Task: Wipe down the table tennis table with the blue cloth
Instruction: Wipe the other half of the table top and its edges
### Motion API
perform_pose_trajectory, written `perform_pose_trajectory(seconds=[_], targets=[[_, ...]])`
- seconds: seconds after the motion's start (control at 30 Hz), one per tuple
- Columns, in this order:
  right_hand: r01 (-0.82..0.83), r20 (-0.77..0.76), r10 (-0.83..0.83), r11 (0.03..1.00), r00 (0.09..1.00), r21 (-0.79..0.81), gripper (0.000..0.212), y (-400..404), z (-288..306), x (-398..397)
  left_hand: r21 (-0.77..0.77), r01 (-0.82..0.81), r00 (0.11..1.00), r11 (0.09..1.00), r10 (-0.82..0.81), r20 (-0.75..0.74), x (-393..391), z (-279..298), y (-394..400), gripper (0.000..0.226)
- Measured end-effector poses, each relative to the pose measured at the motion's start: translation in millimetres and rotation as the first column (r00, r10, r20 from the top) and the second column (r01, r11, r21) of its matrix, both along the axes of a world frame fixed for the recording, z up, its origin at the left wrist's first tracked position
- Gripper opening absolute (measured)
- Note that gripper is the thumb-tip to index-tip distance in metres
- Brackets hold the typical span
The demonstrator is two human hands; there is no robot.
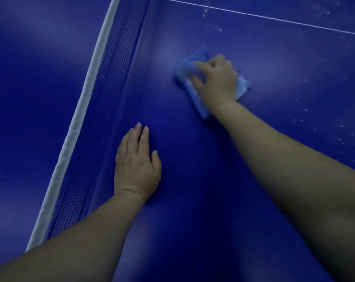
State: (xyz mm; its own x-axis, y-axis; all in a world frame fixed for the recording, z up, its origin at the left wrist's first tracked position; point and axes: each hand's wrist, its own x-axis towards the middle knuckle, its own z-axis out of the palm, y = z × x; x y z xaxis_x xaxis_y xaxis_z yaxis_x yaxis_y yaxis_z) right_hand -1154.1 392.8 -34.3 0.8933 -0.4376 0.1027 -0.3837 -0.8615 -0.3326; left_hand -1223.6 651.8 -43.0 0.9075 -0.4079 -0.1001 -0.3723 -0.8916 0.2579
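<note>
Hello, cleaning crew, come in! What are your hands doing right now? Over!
Right hand flat on crumpled light-blue cloth, pressing it to dark-blue table tennis table. Left hand open, resting by white-topped net. White specks to the right. Nothing blocking.

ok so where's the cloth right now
In the head view the cloth lies upper centre on the table, pressed flat under the right hand, right of the net and below the white line.

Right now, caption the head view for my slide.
Right hand presses blue cloth on table; left hand flat beside net.
</note>
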Motion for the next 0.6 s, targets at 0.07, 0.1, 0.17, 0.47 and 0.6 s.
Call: perform_pose_trajectory(seconds=[0.07, 0.1, 0.17, 0.47, 0.6], targets=[[0.335, 0.033, -0.337, 0.94, 0.941, 0.067, 0.035, -6.1, -3.0, -13.2, 0.004, -0.002, 1.0, 1.0, 0.002, -0.004, -0.3, 1.1, -0.2, 0.061], [0.409, 0.047, -0.413, 0.909, 0.909, 0.078, 0.034, 6.3, -4.8, -24.7, 0.006, -0.007, 1.0, 1.0, 0.007, -0.008, 0.0, 1.8, -0.7, 0.061], [0.298, 0.081, -0.307, 0.949, 0.948, 0.103, 0.032, 48.0, -5.1, -44.8, 0.01, -0.016, 1.0, 1.0, 0.016, -0.01, 0.4, 3.3, -1.4, 0.062], [0.234, 0.014, -0.234, 0.972, 0.972, -0.012, 0.039, -42.3, -0.6, 38.6, 0.032, -0.004, 1.0, 0.999, 0.004, 0.003, -1.1, 2.4, -1.3, 0.063], [0.509, 0.072, -0.515, 0.857, 0.854, 0.086, 0.034, -16.2, -6.9, -7.0, 0.039, -0.002, 1.0, 0.999, 0.002, -0.005, -0.3, 5.0, -2.0, 0.063]])
